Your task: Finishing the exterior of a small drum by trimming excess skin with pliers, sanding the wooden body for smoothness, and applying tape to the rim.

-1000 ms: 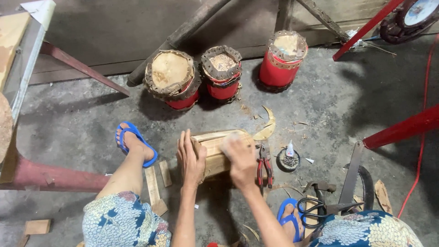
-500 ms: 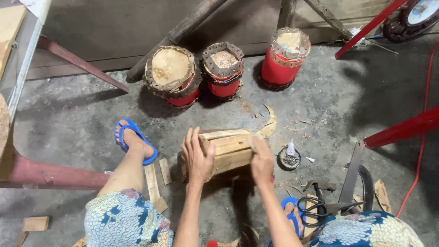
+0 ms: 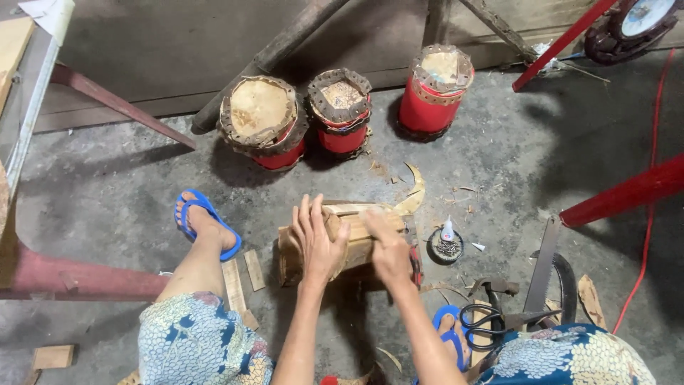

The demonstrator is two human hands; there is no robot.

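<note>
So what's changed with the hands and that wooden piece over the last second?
The wooden drum body has been turned between the hands. The left hand stays on its left end; the right hand moved from its top to its right end. The three red drums and scissors stayed put.

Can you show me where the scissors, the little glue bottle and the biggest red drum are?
scissors [image 3: 483,319], head view, on the black handle loops.
little glue bottle [image 3: 447,230], head view, on its white body.
biggest red drum [image 3: 261,117], head view, on the pale top face.
</note>
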